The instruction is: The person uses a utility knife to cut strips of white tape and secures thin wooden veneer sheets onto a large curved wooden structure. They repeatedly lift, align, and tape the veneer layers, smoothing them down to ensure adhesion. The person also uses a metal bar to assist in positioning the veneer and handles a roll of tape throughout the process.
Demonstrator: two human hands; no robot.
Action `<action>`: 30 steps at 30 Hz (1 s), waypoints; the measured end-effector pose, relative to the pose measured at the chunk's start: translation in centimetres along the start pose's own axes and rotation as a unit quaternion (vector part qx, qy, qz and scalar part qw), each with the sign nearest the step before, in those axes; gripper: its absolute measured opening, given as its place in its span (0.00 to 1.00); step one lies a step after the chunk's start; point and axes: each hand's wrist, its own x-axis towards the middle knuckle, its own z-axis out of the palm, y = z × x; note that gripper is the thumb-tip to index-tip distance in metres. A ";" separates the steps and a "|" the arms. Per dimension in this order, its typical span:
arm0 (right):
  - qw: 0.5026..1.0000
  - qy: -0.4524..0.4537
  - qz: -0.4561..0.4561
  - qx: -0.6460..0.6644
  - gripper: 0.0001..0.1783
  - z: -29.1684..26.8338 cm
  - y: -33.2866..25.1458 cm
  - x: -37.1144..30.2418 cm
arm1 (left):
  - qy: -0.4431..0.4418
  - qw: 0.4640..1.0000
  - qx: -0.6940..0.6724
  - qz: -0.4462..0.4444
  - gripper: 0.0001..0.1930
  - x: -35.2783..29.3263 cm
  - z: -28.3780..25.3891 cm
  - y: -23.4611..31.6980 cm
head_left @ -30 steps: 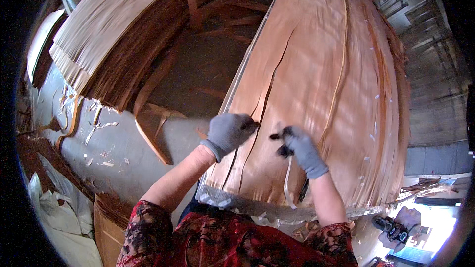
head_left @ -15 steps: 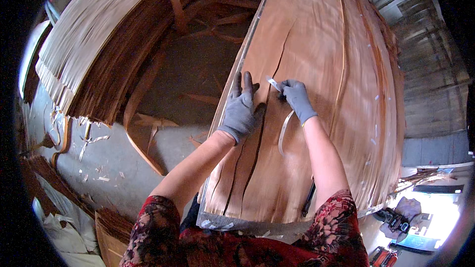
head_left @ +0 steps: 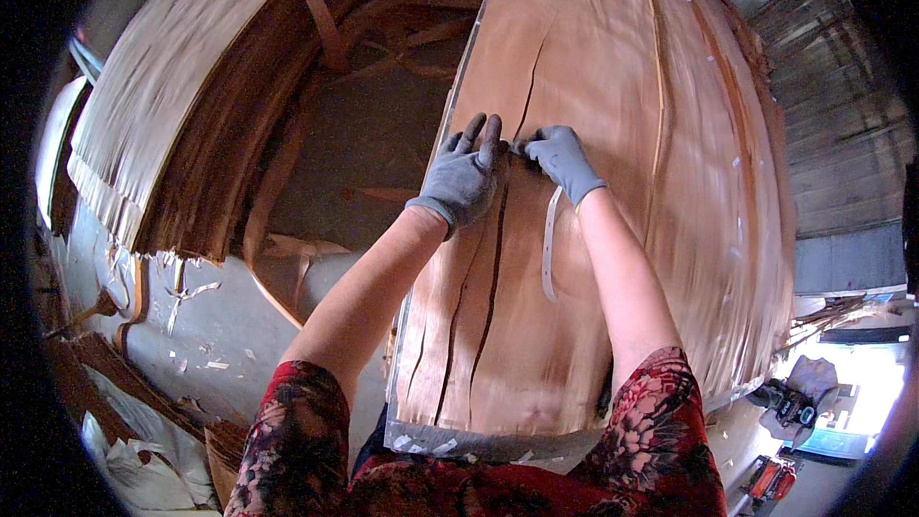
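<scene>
the left hand [head_left: 463, 177] was laid flat, fingers spread, on the cracked veneer sheet [head_left: 593, 86]; a pale tape strip [head_left: 549, 244] was pinched in the right hand [head_left: 560, 158].

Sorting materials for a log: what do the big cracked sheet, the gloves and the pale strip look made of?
Sheet: thin raw wood veneer, unfinished; grain and long splits show. Gloves on left hand and right hand: grey knit fabric, perhaps coated. Strip: probably paper tape, unclear.

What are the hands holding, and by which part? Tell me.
The right hand pinches the upper end of a pale strip of tape, which hangs down over the veneer sheet. The left hand holds nothing; it lies flat on the sheet beside the crack.
</scene>
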 end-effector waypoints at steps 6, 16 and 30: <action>0.999 0.023 0.022 -0.003 0.12 0.2 0.6 0.4 | 0.036 0.999 -0.007 0.017 0.33 -0.1 -0.2 1.0; 0.999 0.022 0.019 -0.021 0.12 -0.1 -0.3 0.0 | 0.071 0.996 -0.041 -0.018 0.32 0.3 0.5 1.2; 0.975 -0.055 0.064 -0.207 0.18 -3.0 -4.1 -2.2 | 0.097 0.995 -0.021 -0.017 0.35 0.2 -0.1 2.0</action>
